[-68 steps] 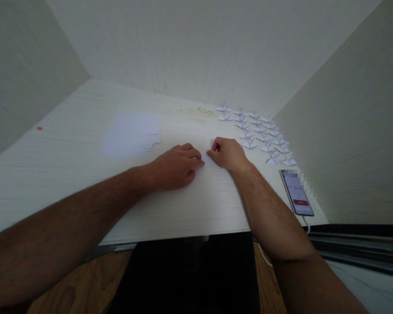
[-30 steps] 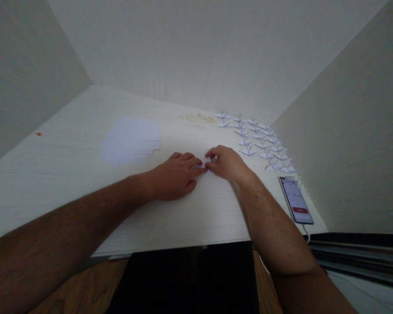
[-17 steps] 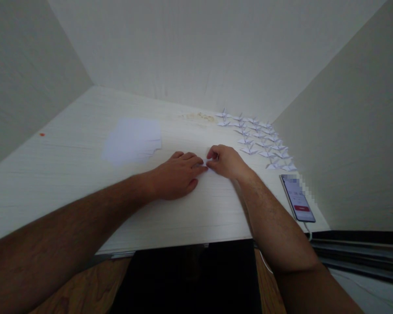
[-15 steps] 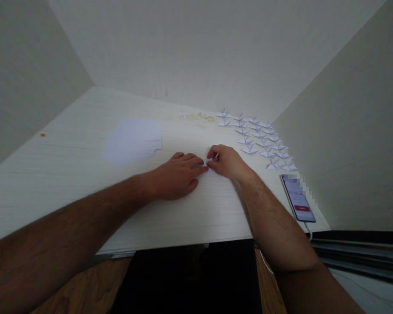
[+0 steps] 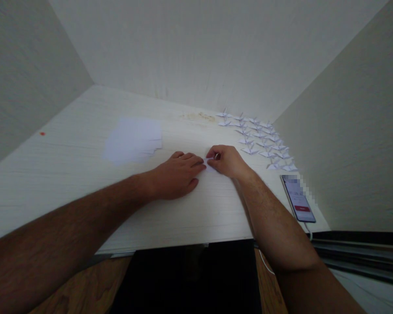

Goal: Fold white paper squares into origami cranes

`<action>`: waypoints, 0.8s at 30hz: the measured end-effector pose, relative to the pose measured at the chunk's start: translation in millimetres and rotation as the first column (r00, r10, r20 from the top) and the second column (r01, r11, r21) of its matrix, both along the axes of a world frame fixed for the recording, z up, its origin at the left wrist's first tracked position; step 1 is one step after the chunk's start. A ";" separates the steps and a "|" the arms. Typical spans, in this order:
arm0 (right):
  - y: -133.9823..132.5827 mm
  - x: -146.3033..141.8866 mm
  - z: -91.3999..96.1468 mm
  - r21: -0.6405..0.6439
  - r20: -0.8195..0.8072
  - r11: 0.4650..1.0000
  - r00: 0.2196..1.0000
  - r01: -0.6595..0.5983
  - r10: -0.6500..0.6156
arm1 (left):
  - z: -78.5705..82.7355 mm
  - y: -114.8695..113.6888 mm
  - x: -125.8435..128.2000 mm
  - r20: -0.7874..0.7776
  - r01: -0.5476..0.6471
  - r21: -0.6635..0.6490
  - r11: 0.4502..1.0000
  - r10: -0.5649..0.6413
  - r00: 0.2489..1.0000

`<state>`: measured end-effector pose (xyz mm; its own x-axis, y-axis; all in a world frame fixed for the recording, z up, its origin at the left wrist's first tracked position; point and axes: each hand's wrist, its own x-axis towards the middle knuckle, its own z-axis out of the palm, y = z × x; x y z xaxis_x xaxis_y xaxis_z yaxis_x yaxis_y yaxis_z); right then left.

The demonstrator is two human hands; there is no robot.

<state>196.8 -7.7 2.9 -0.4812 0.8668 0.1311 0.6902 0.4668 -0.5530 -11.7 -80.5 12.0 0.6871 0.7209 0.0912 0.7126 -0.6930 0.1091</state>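
A small piece of white paper (image 5: pixel 208 166) lies on the table between my two hands, mostly covered by fingers. My left hand (image 5: pixel 180 175) rests flat, palm down, its outstretched fingertips touching the paper's left side. On the other side, my right hand (image 5: pixel 227 161) has thumb and index finger closed in a pinch on the paper's edge. How the paper is folded is hidden by the fingers. Several white folded paper cranes (image 5: pixel 249 149) stand in rows beyond my right hand.
A spread stack of white paper sheets (image 5: pixel 134 137) lies at the back left. To the right, a phone (image 5: pixel 297 198) with a cable sits near the wall. Walls (image 5: pixel 196 56) enclose the white table (image 5: pixel 183 222) on three sides. A small orange spot (image 5: pixel 42 134) marks the far left.
The fingers of my left hand have drawn back slightly to the left, so a bit more of the paper shows. My right hand keeps its pinch in nearly the same place.
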 end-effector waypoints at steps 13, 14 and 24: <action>1.0 5.2 1.6 0.124 -0.010 0.972 0.979 -0.201 0.203 | -0.2 0.5 -1.0 0.018 -0.025 -0.012 1.000 0.025 1.000; 0.6 5.2 2.8 0.131 0.005 0.968 0.977 -0.213 0.214 | 0.6 0.2 -1.1 0.013 -0.028 -0.016 0.999 0.028 1.000; -5.1 5.5 13.9 0.068 0.060 0.962 0.964 -0.264 0.260 | 3.4 -0.3 -0.8 -0.007 -0.030 -0.027 0.999 0.030 1.000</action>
<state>202.3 -12.8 16.8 -0.6975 0.6983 0.1607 0.5640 0.6733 -0.4781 -12.5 -80.8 15.4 0.6659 0.7431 0.0669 0.7336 -0.6684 0.1226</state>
